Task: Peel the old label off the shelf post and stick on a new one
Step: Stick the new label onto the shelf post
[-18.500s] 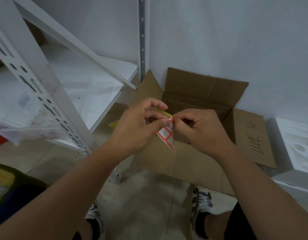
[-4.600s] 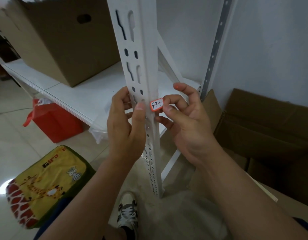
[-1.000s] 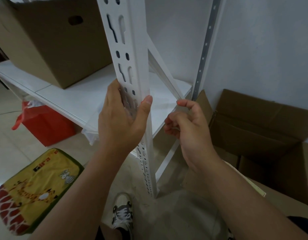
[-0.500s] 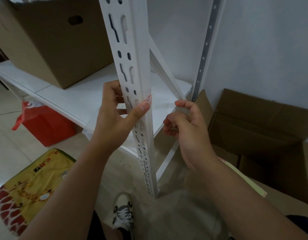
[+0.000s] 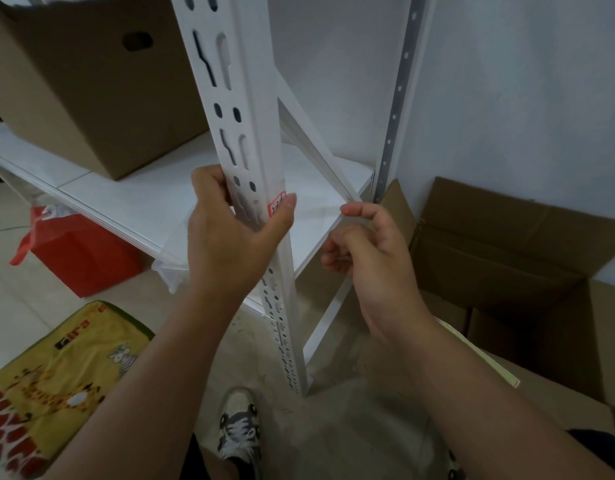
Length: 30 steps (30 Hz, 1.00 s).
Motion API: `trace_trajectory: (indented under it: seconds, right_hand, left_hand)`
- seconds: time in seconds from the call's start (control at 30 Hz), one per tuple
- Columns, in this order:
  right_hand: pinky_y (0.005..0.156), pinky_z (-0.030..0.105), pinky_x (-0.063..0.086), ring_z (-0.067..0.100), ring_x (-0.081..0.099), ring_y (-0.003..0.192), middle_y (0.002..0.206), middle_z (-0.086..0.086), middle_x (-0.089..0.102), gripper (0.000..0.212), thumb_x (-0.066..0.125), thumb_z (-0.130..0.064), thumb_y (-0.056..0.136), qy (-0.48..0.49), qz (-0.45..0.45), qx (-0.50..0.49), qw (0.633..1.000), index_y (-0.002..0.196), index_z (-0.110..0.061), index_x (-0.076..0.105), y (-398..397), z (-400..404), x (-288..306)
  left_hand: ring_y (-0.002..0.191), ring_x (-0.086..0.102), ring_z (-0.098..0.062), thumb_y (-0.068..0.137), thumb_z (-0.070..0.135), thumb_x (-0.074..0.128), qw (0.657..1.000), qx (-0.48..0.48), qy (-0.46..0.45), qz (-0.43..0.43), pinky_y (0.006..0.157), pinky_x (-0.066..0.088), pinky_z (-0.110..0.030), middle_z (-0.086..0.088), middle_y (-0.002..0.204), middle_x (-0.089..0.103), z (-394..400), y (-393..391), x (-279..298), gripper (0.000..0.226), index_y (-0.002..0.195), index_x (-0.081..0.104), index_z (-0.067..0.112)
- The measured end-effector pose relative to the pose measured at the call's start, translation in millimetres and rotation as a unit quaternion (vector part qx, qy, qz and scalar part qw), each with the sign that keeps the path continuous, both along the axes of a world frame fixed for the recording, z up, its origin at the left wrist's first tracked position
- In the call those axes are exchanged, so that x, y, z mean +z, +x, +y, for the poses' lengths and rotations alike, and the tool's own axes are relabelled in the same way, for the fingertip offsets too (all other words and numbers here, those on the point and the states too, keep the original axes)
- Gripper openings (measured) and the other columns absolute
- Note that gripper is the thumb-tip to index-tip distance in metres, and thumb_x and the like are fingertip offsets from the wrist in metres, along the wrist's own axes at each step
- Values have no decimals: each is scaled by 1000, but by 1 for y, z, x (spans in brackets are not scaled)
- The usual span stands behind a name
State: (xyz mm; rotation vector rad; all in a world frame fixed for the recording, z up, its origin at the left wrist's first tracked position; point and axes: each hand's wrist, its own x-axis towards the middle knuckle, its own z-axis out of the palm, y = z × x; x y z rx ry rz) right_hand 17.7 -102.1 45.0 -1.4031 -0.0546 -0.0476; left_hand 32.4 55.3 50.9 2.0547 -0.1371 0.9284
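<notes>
A white slotted shelf post (image 5: 245,109) runs down the middle of the view. A small red-bordered white label (image 5: 277,205) with handwriting sits on the post's right edge. My left hand (image 5: 229,233) is wrapped around the post, its thumb pressed against the label's lower part. My right hand (image 5: 368,251) hovers just right of the post, apart from it, fingers curled loosely with nothing visible in them.
A large cardboard box (image 5: 91,81) stands on the white shelf board (image 5: 143,199). An open cardboard box (image 5: 506,258) lies on the floor at right. A red bag (image 5: 81,251) sits under the shelf. A yellow giraffe cushion (image 5: 56,375) lies at lower left.
My left thumb has slid along the post's edge and now leaves more of the label uncovered. My right hand stays beside the post, barely moved.
</notes>
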Motion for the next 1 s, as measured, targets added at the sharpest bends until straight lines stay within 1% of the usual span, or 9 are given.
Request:
trace_trajectory:
  seconds: [0.1, 0.17, 0.27, 0.4, 0.47, 0.57, 0.73, 0.83, 1.0]
  right_hand:
    - [69, 26, 56, 14, 64, 68, 71, -1, 65, 25, 51, -6, 93, -10, -7, -11, 1000, 111, -22, 56, 1, -3, -1]
    - [69, 26, 56, 14, 64, 68, 72, 1, 66, 24, 51, -6, 93, -12, -10, -15, 1000, 111, -22, 56, 2, -4, 0]
    - [70, 28, 57, 14, 64, 68, 70, -2, 65, 24, 51, -6, 93, -12, -11, -13, 1000, 111, -22, 55, 2, -4, 0]
    - [69, 24, 56, 11, 63, 67, 67, -9, 65, 23, 51, -7, 94, -11, -11, 4, 1000, 111, -23, 55, 0, -1, 0]
    - [67, 22, 55, 10, 63, 66, 67, -9, 65, 23, 50, -7, 95, -13, -14, 5, 1000, 110, -24, 54, -1, 0, 0]
    - [66, 21, 54, 10, 64, 66, 67, -7, 65, 23, 51, -8, 95, -20, -12, -1, 1000, 111, -24, 54, 0, 0, -1]
    - [66, 20, 54, 8, 64, 66, 69, -7, 66, 24, 52, -7, 95, -20, -12, -2, 1000, 112, -24, 54, 0, 0, 0]
    - [65, 19, 54, 8, 64, 65, 68, -8, 66, 24, 51, -7, 95, -22, -14, 0, 1000, 112, -24, 53, 0, 1, 0]
    - [66, 19, 55, 8, 64, 66, 68, -10, 66, 24, 51, -8, 95, -28, -16, 2, 999, 113, -25, 52, -2, 2, 0]
  left_hand:
    - [74, 62, -2, 81, 43, 73, 999, 25, 11, -27, 61, 60, -34, 23, 85, 48, -5, 1, 2, 52, 104, 32, 21]
    - [73, 62, -6, 82, 43, 73, 999, 29, 16, -32, 60, 60, -39, 23, 85, 48, -6, 1, 3, 52, 104, 31, 21]
    - [71, 59, -1, 81, 48, 72, 998, 26, 37, -34, 61, 61, -36, 26, 86, 46, -3, 1, 3, 54, 106, 32, 20]
    - [76, 62, -8, 80, 54, 65, 998, 21, 46, -42, 60, 58, -21, 18, 88, 49, 2, 0, 4, 56, 108, 40, 12]
    - [76, 62, -10, 81, 51, 64, 997, 29, 51, -44, 60, 57, -21, 10, 91, 53, 1, 1, 5, 57, 109, 43, 7]
    - [76, 63, -11, 81, 50, 65, 997, 32, 58, -48, 59, 57, -22, 7, 91, 55, 1, 0, 6, 57, 108, 44, 4]
    - [82, 62, -9, 82, 54, 63, 997, 0, 63, -38, 61, 58, -22, 19, 92, 51, 7, 0, 7, 60, 112, 43, 6]
    - [79, 64, -13, 81, 54, 62, 997, 21, 65, -40, 60, 55, -18, 7, 95, 56, 6, -3, 9, 61, 110, 46, 3]
    - [80, 63, -13, 78, 57, 62, 994, 51, 94, -34, 62, 53, -15, 4, 95, 58, 5, -3, 13, 66, 109, 49, -1]
